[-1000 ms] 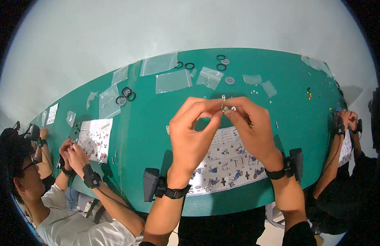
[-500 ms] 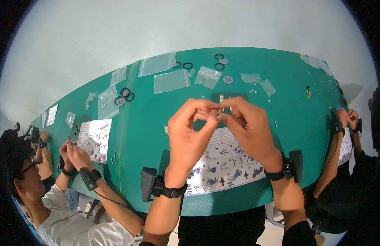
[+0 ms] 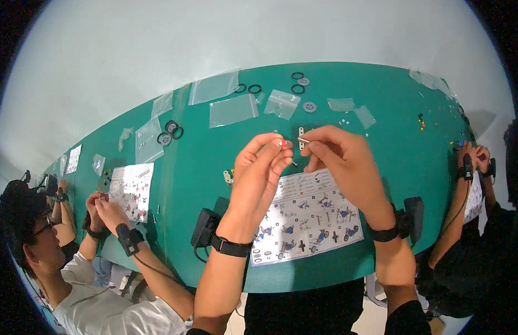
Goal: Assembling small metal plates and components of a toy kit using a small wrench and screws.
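Observation:
Over the upper part of the instruction sheet (image 3: 306, 223), my two hands are apart. A small red piece (image 3: 283, 143) is pinched between the fingertips of my left hand (image 3: 258, 176); its exact kind is too small to tell. My right hand (image 3: 348, 164) has thumb and forefinger closed on a thin metal rod-like piece (image 3: 303, 140), pointing toward the left hand. Just behind the right fingertips lies a pale strip with holes (image 3: 301, 132). Near the left fingers shows a small screw (image 3: 294, 163). Another holed piece (image 3: 228, 178) is left of my left hand, beside small yellow parts.
Across the green table (image 3: 197, 162) lie clear plastic bags (image 3: 234, 110), black rings (image 3: 255, 89), grey wheels (image 3: 309, 107) and small loose hardware (image 3: 344, 122). A person (image 3: 52, 262) works on the left with a sheet (image 3: 131, 192); another person's hands (image 3: 474, 158) are at the right.
My hands were together at the fingertips and have drawn apart. The red piece now shows in the left fingers, and the thin metal piece in the right.

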Motion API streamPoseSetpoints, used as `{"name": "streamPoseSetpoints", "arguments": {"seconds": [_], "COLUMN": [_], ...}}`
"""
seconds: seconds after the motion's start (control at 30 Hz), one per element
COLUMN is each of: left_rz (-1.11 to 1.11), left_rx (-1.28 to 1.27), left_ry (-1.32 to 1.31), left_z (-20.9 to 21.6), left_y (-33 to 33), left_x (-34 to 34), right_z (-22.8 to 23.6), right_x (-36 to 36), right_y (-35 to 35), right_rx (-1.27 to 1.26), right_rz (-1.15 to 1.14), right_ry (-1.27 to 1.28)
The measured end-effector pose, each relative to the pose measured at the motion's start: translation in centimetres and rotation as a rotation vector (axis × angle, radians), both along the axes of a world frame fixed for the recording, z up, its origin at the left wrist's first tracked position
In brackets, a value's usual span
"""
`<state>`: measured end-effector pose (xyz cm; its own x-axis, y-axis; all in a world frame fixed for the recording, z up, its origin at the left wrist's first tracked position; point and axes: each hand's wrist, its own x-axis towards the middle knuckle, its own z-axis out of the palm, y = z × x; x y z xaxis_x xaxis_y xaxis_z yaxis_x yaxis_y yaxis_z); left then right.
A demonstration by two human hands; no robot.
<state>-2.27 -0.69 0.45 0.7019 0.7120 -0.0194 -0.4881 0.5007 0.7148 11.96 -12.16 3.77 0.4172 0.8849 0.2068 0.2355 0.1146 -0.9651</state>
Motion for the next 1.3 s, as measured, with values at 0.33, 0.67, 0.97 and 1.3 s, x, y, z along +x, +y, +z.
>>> {"name": "streamPoseSetpoints", "arguments": {"seconds": [0.33, 0.67, 0.97, 1.3], "left_rz": [-0.059, -0.058, -0.069, 0.149], "left_rx": [-0.083, -0.16, -0.191, 0.383], "left_ry": [-0.031, -0.024, -0.008, 0.307], "left_z": [0.1, 0.3, 0.6, 1.7], "left_y": [-0.2, -0.1, -0.3, -0.8], "left_x": [-0.1, -0.3, -0.4, -0.1], "right_z": [0.2, -0.4, 0.0, -0.7], "right_x": [-1.0, -0.9, -0.9, 0.8], "right_y": [0.0, 0.3, 0.1, 0.3], "right_rx": [0.184, 0.215, 0.244, 0.239], "right_rz": [-0.153, -0.155, -0.146, -0.148], "right_ry": [-0.522, -0.586, -0.627, -0.682]}}
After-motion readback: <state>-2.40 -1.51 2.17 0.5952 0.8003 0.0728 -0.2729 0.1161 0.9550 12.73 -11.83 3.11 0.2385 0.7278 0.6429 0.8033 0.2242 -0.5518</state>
